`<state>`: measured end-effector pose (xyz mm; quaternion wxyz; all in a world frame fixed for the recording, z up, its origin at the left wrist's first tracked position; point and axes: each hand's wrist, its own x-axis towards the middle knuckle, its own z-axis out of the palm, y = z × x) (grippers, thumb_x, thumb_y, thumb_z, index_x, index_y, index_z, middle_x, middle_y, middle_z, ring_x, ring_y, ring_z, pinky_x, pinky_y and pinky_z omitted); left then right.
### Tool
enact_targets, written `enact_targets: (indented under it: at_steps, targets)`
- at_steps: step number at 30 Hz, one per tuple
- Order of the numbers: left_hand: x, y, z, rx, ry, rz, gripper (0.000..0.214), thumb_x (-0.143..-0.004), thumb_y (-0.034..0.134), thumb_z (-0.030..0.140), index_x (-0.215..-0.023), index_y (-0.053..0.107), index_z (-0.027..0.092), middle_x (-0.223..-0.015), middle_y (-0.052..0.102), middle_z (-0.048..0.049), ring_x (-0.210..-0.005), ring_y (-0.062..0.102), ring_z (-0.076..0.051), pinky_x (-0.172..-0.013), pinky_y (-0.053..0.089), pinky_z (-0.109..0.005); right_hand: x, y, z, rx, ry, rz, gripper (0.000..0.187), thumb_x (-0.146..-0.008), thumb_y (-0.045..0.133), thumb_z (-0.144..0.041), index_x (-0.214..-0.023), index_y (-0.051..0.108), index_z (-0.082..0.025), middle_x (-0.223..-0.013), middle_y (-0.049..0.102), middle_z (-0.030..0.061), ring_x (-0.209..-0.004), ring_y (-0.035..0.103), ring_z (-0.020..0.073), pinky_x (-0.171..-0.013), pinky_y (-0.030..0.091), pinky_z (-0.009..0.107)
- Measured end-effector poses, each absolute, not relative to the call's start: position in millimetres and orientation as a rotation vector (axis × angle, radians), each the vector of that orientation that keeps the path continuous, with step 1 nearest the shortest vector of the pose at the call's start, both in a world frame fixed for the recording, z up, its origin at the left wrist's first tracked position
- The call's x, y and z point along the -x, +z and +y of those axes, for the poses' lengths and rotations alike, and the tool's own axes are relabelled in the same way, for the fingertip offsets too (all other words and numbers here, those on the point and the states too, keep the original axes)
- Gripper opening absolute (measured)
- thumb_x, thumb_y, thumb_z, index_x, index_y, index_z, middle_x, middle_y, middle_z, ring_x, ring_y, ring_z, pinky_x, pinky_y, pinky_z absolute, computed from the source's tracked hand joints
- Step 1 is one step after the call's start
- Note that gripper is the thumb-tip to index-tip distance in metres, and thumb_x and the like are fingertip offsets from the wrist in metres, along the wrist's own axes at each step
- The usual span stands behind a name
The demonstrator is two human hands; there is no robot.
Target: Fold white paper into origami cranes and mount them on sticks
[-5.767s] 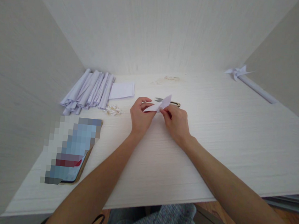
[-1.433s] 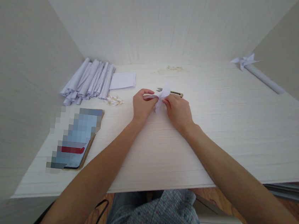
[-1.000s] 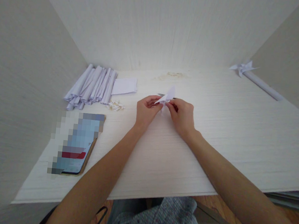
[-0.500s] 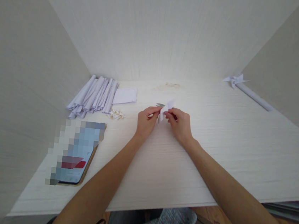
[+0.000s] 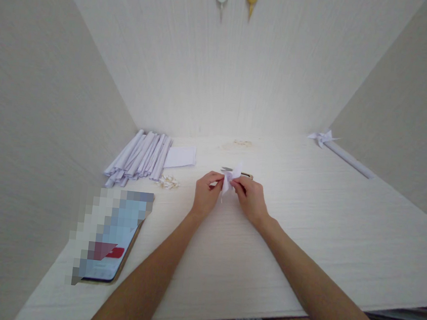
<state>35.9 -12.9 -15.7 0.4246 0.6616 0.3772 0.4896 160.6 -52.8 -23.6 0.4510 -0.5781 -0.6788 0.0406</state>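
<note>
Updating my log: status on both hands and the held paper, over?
Left hand, right hand: both pinching folded paper. Scissors just beyond, partly hidden behind it.

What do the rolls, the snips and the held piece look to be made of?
Rolls: probably matte paper, white and creased. Snips: grey blades, likely smooth metal; the brassy handle could be bare metal or painted. Held piece: apparently thin matte paper, given its white, pointed flaps; blur hides detail.

Your bare left hand [image 5: 207,195] and bare right hand [image 5: 251,197] nearly met, fingers pinched, bare forearms [image 5: 154,266] slanting inward.
</note>
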Motion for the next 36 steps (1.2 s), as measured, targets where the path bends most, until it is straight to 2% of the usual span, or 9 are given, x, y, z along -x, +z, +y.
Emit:
enact_targets:
  at_steps: [6,12,20,26,32,36]
  targets:
    - [-36.6,-18.4,-11.2,-1.622,1.182,0.929,0.019,-0.066,0.049,0.013,-0.067,0.067,0.019,-0.073,0.063,-0.0011,-0.067,0.056,-0.011,-0.052,0.048,-0.019,-160.8,-24.5,-53.6,1.403,0.106,-1.632,0.017,-0.079,0.049,-0.019,-0.069,0.062,-0.019,-0.066,0.065,0.0045,-0.061,0.058,0.017,-0.058,0.043,0.027]
    - [-35.8,-19.3,-12.7,-1.603,1.162,0.912,0.022,-0.064,0.048,0.011,-0.07,0.068,0.019,-0.075,0.063,-0.0008,-0.068,0.056,-0.012,-0.055,0.05,-0.02,-159.7,-25.9,-53.2,1.385,0.217,-1.476,0.009,-0.077,0.052,-0.022,-0.073,0.059,-0.019,-0.06,0.063,0.0019,-0.049,0.055,0.0144,-0.05,0.043,0.026]
    - [-35.9,-18.7,-12.5,-1.638,1.147,0.968,0.023,-0.061,0.049,0.007,-0.068,0.067,0.019,-0.072,0.062,-0.0007,-0.068,0.055,-0.012,-0.053,0.047,-0.019,-161.3,-26.0,-53.1,1.321,0.11,-1.592,0.016,-0.078,0.046,-0.015,-0.075,0.062,-0.019,-0.077,0.066,0.0068,-0.071,0.06,0.0191,-0.064,0.046,0.031]
    - [-37.2,-19.8,-11.3,-1.626,1.111,0.95,0.015,-0.066,0.051,0.014,-0.063,0.065,0.018,-0.071,0.063,-0.0011,-0.065,0.056,-0.011,-0.054,0.049,-0.021,-163.5,-26.4,-53.3,1.447,0.027,-1.709,0.018,-0.082,0.043,-0.016,-0.075,0.06,-0.018,-0.076,0.065,0.0075,-0.07,0.059,0.019,-0.065,0.045,0.03]
    - [-37.3,-19.8,-11.2,-1.645,1.067,0.974,0.013,-0.067,0.051,0.013,-0.065,0.064,0.016,-0.069,0.061,-0.0006,-0.063,0.055,-0.01,-0.052,0.048,-0.018,-163.7,-24.8,-54.5,1.611,-0.062,-1.793,0.019,-0.084,0.041,-0.016,-0.076,0.058,-0.016,-0.078,0.066,0.0099,-0.072,0.06,0.0199,-0.063,0.044,0.029]
    - [-37.4,-21.8,-11.0,-1.67,1.068,0.947,0.016,-0.068,0.049,0.012,-0.064,0.064,0.016,-0.07,0.06,-0.0008,-0.063,0.055,-0.009,-0.052,0.047,-0.018,-163.3,-25.0,-55.2,1.522,-0.073,-1.79,0.02,-0.085,0.041,-0.016,-0.075,0.058,-0.016,-0.077,0.066,0.0102,-0.073,0.06,0.0203,-0.065,0.045,0.029]
